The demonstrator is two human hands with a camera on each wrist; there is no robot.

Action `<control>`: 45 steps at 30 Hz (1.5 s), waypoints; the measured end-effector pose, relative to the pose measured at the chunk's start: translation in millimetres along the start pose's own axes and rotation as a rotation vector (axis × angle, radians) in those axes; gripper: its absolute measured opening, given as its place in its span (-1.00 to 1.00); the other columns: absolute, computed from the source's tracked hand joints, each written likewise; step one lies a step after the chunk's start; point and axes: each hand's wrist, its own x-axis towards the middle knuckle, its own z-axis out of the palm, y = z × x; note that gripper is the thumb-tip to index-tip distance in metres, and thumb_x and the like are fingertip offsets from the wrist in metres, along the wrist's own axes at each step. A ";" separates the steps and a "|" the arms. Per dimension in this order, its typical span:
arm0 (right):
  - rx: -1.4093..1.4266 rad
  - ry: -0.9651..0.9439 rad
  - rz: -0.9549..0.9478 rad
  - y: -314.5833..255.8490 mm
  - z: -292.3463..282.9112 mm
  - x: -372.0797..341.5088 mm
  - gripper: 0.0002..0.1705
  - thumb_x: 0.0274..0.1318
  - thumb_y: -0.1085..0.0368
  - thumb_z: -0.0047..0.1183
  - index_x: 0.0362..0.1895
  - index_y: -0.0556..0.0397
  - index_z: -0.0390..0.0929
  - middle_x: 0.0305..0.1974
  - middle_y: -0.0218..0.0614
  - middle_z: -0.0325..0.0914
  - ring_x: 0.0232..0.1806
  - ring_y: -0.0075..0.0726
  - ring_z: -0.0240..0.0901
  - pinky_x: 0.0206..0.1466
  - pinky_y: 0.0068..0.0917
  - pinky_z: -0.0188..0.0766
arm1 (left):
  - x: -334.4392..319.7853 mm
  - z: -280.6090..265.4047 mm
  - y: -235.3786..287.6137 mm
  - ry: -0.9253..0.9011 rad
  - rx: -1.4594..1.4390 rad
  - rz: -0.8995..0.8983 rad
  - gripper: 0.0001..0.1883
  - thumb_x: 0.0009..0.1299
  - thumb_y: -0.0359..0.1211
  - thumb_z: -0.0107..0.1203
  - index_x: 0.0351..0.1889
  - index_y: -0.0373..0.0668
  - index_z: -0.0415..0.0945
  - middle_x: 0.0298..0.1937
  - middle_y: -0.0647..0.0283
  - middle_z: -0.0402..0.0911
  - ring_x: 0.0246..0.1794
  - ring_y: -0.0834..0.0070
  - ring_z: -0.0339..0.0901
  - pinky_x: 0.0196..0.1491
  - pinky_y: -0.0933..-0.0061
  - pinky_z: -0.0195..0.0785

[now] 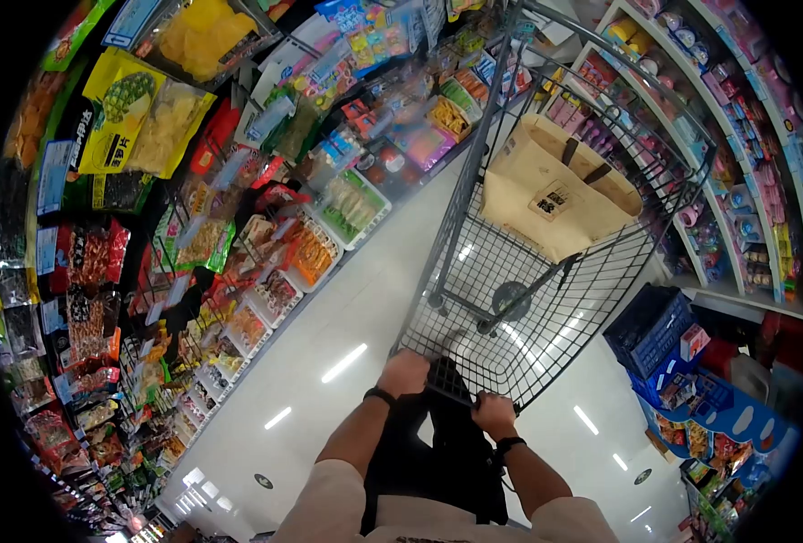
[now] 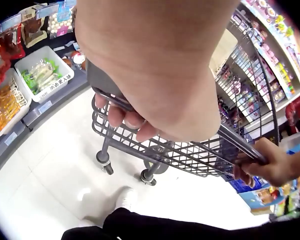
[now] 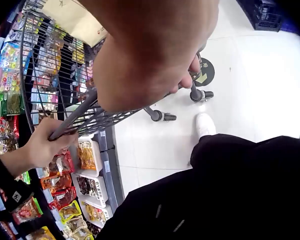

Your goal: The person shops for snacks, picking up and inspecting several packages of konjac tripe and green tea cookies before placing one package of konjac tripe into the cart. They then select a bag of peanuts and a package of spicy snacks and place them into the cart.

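Both hands grip the handle bar of a dark wire shopping cart (image 1: 510, 299). In the head view the left hand (image 1: 405, 373) holds the bar's left end and the right hand (image 1: 495, 416) its right end. The left wrist view shows the left hand (image 2: 155, 90) large, its fingertips curled under the handle, and the right hand (image 2: 270, 162) around the far end. In the right wrist view the right hand (image 3: 145, 75) hides much of the bar, and the left hand (image 3: 42, 145) wraps the other end. A tan bag (image 1: 555, 190) with dark handles lies in the cart's far part.
Shelves of packaged snacks (image 1: 148, 118) and white trays (image 1: 352, 208) line the left side. Curved shelves (image 1: 736, 154) stand at the upper right, with blue crates (image 1: 650, 330) below them. Glossy pale floor (image 1: 329, 362) lies around the cart.
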 end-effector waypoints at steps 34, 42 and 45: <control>0.048 0.189 0.086 -66.8 -20.1 33.2 -0.75 0.01 0.13 -0.02 -0.40 0.00 0.59 -0.47 -0.15 0.63 -0.44 0.02 0.58 -0.33 -0.12 0.51 | 17.8 -32.1 -73.5 -0.042 0.086 0.168 -0.82 0.13 -0.29 0.11 -0.57 -0.18 0.64 -0.48 0.08 0.64 -0.38 0.15 0.61 -0.26 0.19 0.46; 0.077 0.166 0.120 -77.9 -33.3 32.8 -0.75 -0.04 0.10 0.03 -0.41 -0.02 0.61 -0.43 -0.09 0.63 -0.38 0.08 0.59 -0.27 -0.10 0.53 | 2.5 -58.2 -59.9 0.048 0.160 0.074 -0.87 0.08 -0.33 0.12 -0.54 -0.16 0.63 -0.42 0.14 0.61 -0.30 0.16 0.59 -0.18 0.22 0.45; 0.054 0.151 0.129 -84.2 -35.8 32.6 -0.71 -0.03 0.08 0.01 -0.34 -0.03 0.62 -0.38 -0.11 0.65 -0.30 0.07 0.60 -0.23 -0.07 0.52 | -24.1 -63.4 -47.2 0.200 0.065 0.015 -0.81 0.10 -0.37 0.10 -0.33 -0.18 0.61 -0.23 0.12 0.57 -0.10 0.18 0.52 0.00 0.22 0.39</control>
